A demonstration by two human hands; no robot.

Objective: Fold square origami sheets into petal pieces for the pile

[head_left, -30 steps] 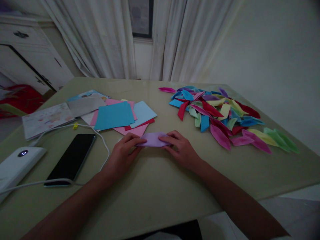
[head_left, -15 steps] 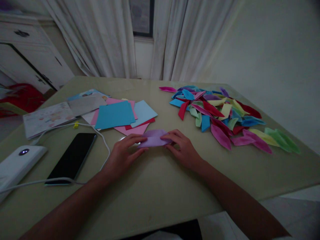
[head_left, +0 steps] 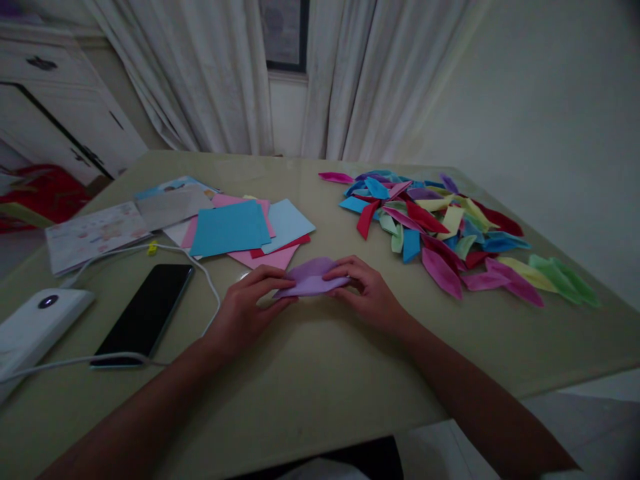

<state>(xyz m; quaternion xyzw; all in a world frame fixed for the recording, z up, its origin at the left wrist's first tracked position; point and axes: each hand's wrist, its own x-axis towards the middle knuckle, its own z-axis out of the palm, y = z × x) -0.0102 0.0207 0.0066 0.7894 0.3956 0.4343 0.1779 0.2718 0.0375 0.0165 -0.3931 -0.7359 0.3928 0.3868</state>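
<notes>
A purple sheet of paper (head_left: 314,277), partly folded, is held between my two hands just above the middle of the table. My left hand (head_left: 253,300) pinches its left end, thumb below and fingers on top. At the other end my right hand (head_left: 367,291) grips the paper between thumb and fingers. The back part of the paper stands up in a low curve behind a flat front strip. Beyond my left hand lie square sheets of coloured paper (head_left: 230,229), with a blue one on top. To the right spreads a pile of folded paper pieces (head_left: 433,217) in many colours.
On the left of the table (head_left: 300,393) lie a black phone (head_left: 145,313), a white power bank (head_left: 45,333) and a white cable (head_left: 207,283) looping between them. Printed booklets (head_left: 100,233) rest behind these. Curtains (head_left: 200,80) hang past the far edge.
The back part of the purple paper has risen and shows more surface than before. My right hand has shifted slightly; the other things on the table lie as they were.
</notes>
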